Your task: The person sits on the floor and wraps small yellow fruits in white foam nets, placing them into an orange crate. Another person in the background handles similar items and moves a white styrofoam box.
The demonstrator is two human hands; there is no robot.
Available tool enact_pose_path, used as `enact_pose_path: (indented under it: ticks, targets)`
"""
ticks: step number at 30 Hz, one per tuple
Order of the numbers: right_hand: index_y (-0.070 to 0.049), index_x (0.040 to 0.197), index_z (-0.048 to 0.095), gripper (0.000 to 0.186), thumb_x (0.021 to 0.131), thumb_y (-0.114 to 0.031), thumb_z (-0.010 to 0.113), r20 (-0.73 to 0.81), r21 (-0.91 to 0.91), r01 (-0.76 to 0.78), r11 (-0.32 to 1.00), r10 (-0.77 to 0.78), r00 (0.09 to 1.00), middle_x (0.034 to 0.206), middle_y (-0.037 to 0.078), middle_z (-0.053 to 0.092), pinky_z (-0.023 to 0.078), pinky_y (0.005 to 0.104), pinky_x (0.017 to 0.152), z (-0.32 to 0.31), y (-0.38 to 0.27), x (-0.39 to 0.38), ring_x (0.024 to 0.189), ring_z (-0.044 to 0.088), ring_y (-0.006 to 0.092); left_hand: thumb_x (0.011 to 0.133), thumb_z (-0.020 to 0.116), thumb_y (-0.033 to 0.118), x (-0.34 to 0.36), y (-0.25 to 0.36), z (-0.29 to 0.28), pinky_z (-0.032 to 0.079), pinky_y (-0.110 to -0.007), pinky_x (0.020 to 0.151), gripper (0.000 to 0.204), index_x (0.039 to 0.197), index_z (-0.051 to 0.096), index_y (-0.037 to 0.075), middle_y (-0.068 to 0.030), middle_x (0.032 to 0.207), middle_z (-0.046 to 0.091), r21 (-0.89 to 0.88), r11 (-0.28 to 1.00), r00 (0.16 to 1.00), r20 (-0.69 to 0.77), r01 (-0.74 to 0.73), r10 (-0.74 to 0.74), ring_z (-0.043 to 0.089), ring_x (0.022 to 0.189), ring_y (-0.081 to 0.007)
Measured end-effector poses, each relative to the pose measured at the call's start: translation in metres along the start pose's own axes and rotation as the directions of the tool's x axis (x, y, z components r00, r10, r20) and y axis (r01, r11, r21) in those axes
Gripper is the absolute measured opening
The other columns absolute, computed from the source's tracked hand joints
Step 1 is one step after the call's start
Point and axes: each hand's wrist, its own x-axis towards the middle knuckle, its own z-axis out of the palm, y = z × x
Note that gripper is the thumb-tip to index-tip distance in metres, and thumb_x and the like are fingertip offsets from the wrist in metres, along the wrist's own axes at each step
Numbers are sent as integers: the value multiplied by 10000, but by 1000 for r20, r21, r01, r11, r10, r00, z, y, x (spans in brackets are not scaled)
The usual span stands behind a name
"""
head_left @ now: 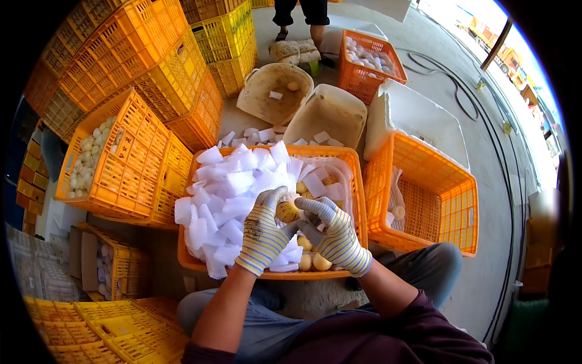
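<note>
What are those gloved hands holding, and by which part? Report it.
A round yellow fruit-like item, held by its left side in the left hand. The right hand is at its right side; whether it grips is unclear.

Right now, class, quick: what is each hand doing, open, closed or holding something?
Left hand: partly closed, holding a round yellow fruit.
Right hand: partly closed, fingers at the right side of that same fruit.

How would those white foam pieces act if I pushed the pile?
The white foam pieces would probably feel light, since they look thin and netted. They'd likely be bendy, as many lie curved or folded. A push might spill some off the orange crate below them, because a few hang over its left rim.
</note>
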Motion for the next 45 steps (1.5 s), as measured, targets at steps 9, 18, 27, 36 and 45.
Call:
enact_pose_path:
  ticks: [9, 18, 27, 36, 45]
  targets:
    - [-9, 1360, 471, 631, 840, -229, 753, 104, 324, -349, 879, 333, 937, 1235, 152, 568, 442, 365, 1015, -4, 38, -18, 1144, 567, 284, 644, 815, 149, -17, -3, 35, 491, -460, 872, 667, 1239, 531, 47, -175, 1136, 549, 288, 925, 968, 46, -249, 246, 573, 1009, -385]
    - [-11, 1252, 564, 413, 879, -108, 714, -391, 567, -256, 783, 530, 752, 1036, 43, 635, 507, 254, 840, -121, 110, -20, 917, 606, 135, 779, 711, 25, -20, -14, 31, 498, -412, 925, 608, 1345, 492, 27, -191, 1233, 566, 123, 984, 992, 6, -126, 126, 577, 1102, -353]
    - [-41, 1228, 608, 466, 807, -220, 698, -363, -257, -956, 139, 903, 229, 1238, 200, 630, 514, 439, 914, -189, 297, -90, 1121, 619, 328, 791, 679, 25, -15, -30, 40, 517, -400, 859, 506, 1277, 540, 15, -191, 1128, 619, 145, 983, 994, 34, -111, 107, 629, 973, -321]
    - [-76, 1277, 575, 459, 852, -248, 603, -420, -391, -911, 133, 855, 305, 1255, 218, 608, 449, 425, 1009, -197, 341, -123, 1196, 560, 370, 789, 692, 96, -12, -39, 48, 504, -437, 893, 503, 1258, 537, 7, -214, 1126, 618, 140, 990, 997, 75, -28, 17, 614, 1017, -372]
    - [-105, 1358, 519, 468, 901, -200, 552, -261, -475, -871, 122, 926, 272, 1387, 158, 508, 432, 389, 1039, -184, 324, -115, 1260, 512, 333, 779, 690, 97, -10, -46, 46, 490, -449, 922, 551, 1289, 506, -1, -232, 1156, 604, 182, 983, 996, 90, -12, -4, 598, 1049, -394]
